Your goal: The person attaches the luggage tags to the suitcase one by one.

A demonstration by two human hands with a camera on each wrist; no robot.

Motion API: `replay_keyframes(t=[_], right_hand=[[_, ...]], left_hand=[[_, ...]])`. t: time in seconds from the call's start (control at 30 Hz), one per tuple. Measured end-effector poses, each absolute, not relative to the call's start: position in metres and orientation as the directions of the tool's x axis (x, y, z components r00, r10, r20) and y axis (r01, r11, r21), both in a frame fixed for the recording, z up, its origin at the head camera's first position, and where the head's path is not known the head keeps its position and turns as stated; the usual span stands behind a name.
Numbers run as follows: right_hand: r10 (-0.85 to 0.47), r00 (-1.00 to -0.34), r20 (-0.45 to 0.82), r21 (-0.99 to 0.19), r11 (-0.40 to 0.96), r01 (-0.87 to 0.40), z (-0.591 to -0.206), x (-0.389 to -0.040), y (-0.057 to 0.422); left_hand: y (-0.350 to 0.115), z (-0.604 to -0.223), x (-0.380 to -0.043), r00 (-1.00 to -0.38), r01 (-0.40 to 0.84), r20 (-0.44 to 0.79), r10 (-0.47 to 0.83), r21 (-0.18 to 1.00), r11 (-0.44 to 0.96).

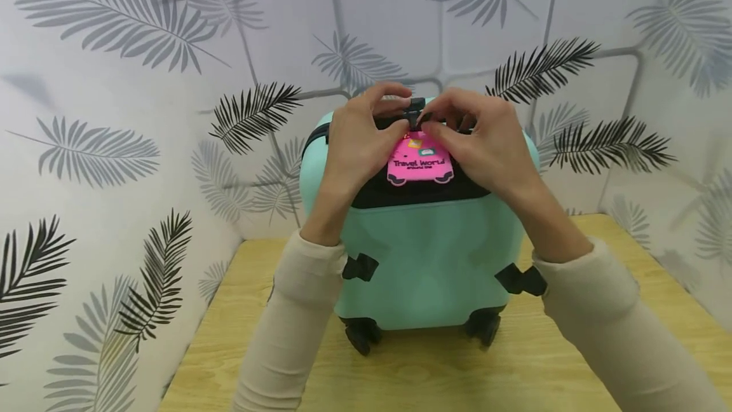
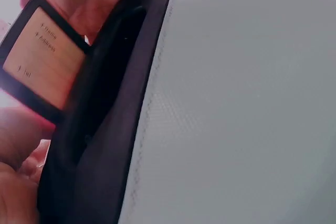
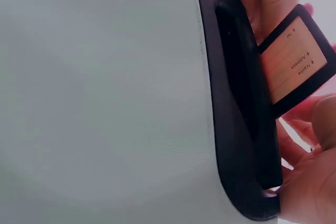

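Note:
A mint-green suitcase stands upright with its black handle panel facing me. Over that panel lies a pink luggage tag lettered "Travel World". My left hand holds the tag near its upper left corner, the thumb at its edge. At the tag's top, my right hand pinches a thin dark strap between thumb and fingers. Both wrist views show the back of the luggage tag, a black frame around an orange card with name and address lines. The fingers hide part of the strap.
Under the suitcase is a wood-grain table. Black caster wheels touch the table. Behind and beside it rises a pale wall covering with a leaf pattern. Dark wrist straps hang near both sleeves.

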State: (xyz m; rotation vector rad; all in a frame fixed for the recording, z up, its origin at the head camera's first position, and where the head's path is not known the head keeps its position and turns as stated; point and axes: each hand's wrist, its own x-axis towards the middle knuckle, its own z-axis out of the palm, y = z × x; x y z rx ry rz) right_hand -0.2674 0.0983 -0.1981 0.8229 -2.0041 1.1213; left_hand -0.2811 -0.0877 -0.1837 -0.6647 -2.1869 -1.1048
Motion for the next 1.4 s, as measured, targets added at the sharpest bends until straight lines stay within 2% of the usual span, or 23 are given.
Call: replay_keyframes(t=[0.2,0.33,0.67,1.17,1.4], right_hand=[[-0.164,-0.663,0.730,-0.546,0.442,-0.711,-0.190,-0.269,0.094],[-0.156,-0.696,0.701,-0.586,0.429,-0.687,-0.189,-0.268,0.092],[-0.136,-0.685,0.715,-0.576,0.440,-0.689,-0.191,-0.267,0.091],[-0.135,-0.736,0.664,-0.605,0.481,-0.634,-0.188,-0.266,0.090],[-0.145,-0.713,0.686,-0.560,0.519,-0.646,-0.185,-0.265,0.088]], left_hand=[[-0.089,-0.182,-0.281,-0.682,0.678,0.699,0.215,0.494,0.545],[-0.091,-0.182,-0.281,-0.671,0.682,0.707,0.222,0.472,0.559],[-0.092,-0.183,-0.280,-0.659,0.700,0.716,0.231,0.472,0.537],[-0.092,-0.186,-0.278,-0.680,0.695,0.699,0.221,0.520,0.495],[-0.092,-0.185,-0.278,-0.674,0.702,0.706,0.217,0.521,0.486]])
